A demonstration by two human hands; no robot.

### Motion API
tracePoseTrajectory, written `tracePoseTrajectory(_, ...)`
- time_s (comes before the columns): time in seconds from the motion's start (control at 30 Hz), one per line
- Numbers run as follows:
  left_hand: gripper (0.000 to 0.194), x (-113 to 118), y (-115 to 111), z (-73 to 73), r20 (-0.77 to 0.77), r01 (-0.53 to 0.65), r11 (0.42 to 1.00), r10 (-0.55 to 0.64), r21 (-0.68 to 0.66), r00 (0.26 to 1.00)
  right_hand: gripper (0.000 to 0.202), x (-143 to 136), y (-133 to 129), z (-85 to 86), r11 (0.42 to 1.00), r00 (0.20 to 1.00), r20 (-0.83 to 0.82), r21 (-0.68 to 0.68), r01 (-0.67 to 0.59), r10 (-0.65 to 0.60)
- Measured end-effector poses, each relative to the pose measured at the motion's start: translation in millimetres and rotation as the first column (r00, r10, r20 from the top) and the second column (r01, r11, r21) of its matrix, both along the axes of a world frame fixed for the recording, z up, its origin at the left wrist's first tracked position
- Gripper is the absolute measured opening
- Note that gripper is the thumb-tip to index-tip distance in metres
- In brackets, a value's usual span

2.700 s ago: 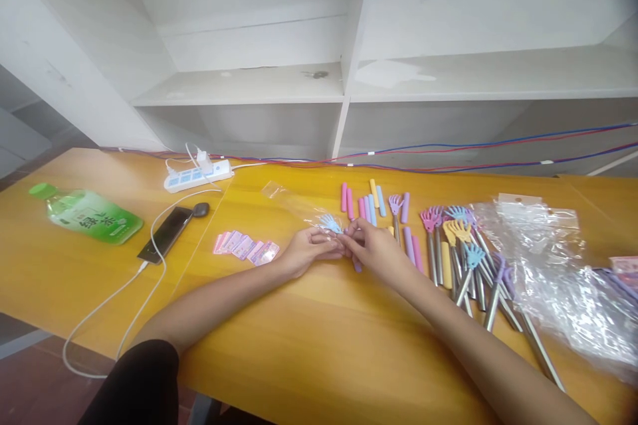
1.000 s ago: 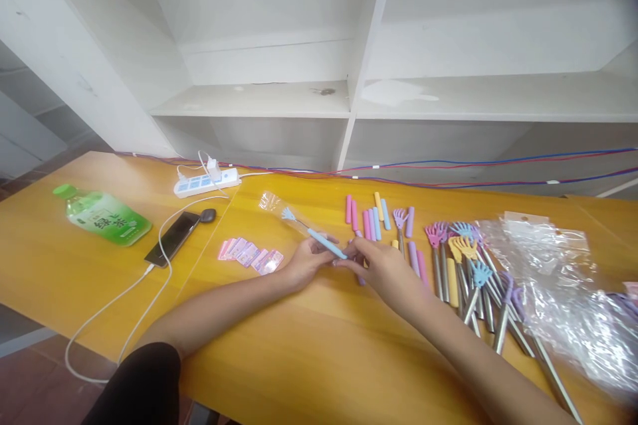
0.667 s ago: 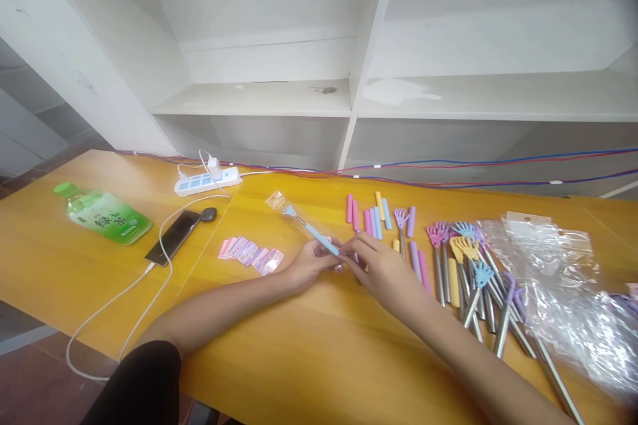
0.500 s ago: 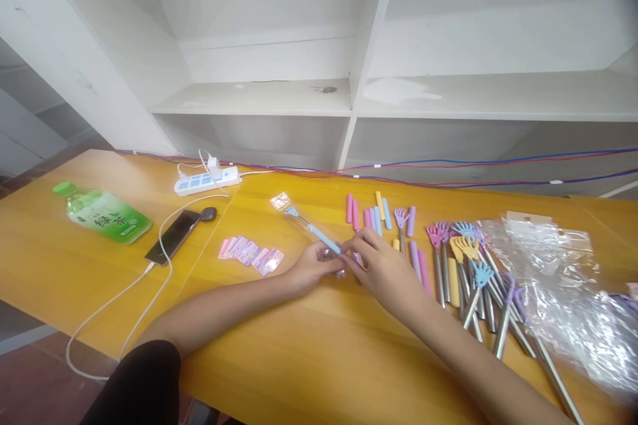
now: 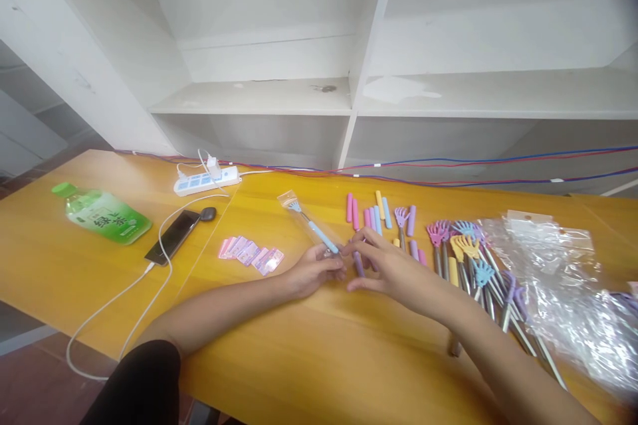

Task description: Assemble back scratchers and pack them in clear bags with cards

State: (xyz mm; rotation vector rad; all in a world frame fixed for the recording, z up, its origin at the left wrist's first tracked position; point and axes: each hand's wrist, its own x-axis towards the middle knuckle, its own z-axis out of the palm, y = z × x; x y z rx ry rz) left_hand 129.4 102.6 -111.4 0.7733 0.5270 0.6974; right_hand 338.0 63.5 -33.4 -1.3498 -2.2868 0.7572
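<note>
My left hand (image 5: 315, 271) is closed around the lower end of a light-blue back scratcher (image 5: 323, 234) inside a clear plastic bag (image 5: 288, 198). The scratcher slants up and to the left, its claw head at the far end. Close by on the right is my right hand (image 5: 386, 269), its thumb apart from its fingers. Its fingertips are at the bag's lower end; whether they touch it I cannot tell. A purple tube (image 5: 358, 264) shows behind those fingers. Several back scratchers with coloured claws (image 5: 467, 247) lie in a pile beyond my right forearm.
Coloured foam-like tubes (image 5: 387, 213) lie behind my right hand. Clear plastic bags (image 5: 563, 279) are heaped at the right. Small pink-purple cards (image 5: 248, 252) lie left of my hands. Farther left are a phone (image 5: 174, 237), a green bottle (image 5: 107, 214) and a power strip (image 5: 207, 181).
The bagged back scratcher has tilted more upright, its claw end shifting slightly right. My right hand's thumb has moved down and away from its fingers, opening the pinch. My left hand keeps its hold.
</note>
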Motion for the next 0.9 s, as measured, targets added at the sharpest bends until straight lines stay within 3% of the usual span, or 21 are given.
tracePoseTrajectory(0.13, 0.042, -1, 2, -2.7, -0.011, -0.003, 1.0, 0.002, -0.025, 1.0, 0.015, 7, 4, -3.6, 0.998, 1.0, -0.02, 0.055, -0.003, 0.004)
tracePoseTrajectory(0.27, 0.042, 0, 5, -4.8, 0.008, 0.006, 0.992, -0.006, -0.128, 1.0, 0.024, 5, 9, -9.9, 0.993, 0.999, -0.05, 0.118, -0.001, 0.007)
tracePoseTrajectory(0.4, 0.042, 2, 9, -1.4, -0.002, -0.13, 0.979, 0.131, -0.154, 0.991, 0.021, 2, 9, -6.3, 0.991, 0.996, -0.077, 0.127, -0.035, 0.045)
tracePoseTrajectory(0.53, 0.041, 0, 11, 1.3, -0.014, -0.175, 0.981, 0.175, -0.078, 0.984, 0.018, -2, 9, -4.3, 0.994, 0.987, -0.14, 0.087, -0.068, 0.08)
tracePoseTrajectory(0.77, 0.041, 0, 11, -2.5, 0.008, -0.138, 0.99, 0.138, -0.019, 0.99, 0.024, -9, 15, -20.6, 0.991, 0.969, -0.224, -0.102, 0.082, -0.104)
tracePoseTrajectory(0.9, 0.036, 1, 11, -4.3, 0.007, -0.11, 0.994, 0.11, -0.004, 0.994, 0.025, -10, 17, -25.4, 0.984, 0.962, -0.234, -0.138, 0.113, -0.143)
